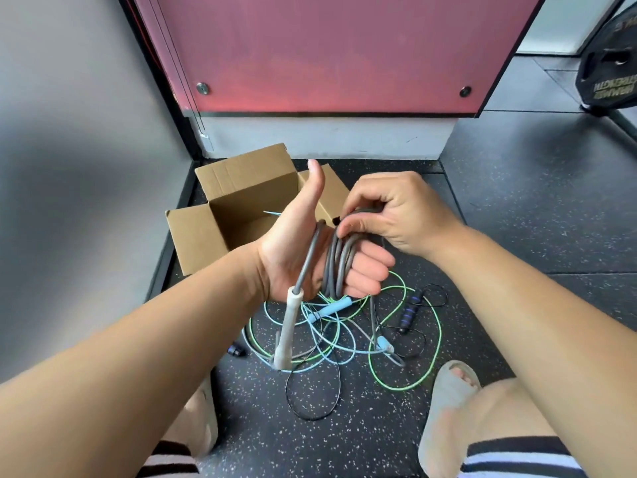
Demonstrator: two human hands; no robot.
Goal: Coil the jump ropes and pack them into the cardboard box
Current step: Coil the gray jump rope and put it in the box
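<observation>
Left hand point(293, 250) raised, thumb up, fingers point(368, 267) curled, grey jump rope point(339, 260) looped several turns round them. Right hand point(396, 215) pinches the top of the loops, just beside the left thumb. One pale grey handle point(287, 326) hangs down below the left wrist. Cardboard box point(241, 188) sits open on the floor point(517, 236) behind the hands, flaps out, against the wall corner. Under the hands is a tangled pile: green rope point(437, 326), light blue rope point(331, 310) with blue handles, black rope point(406, 313) with black-and-blue handles. Red panel point(327, 53) behind the box. Black weight plate point(610, 74) far right. Pale slipper point(448, 401) on the right foot, lower right.
</observation>
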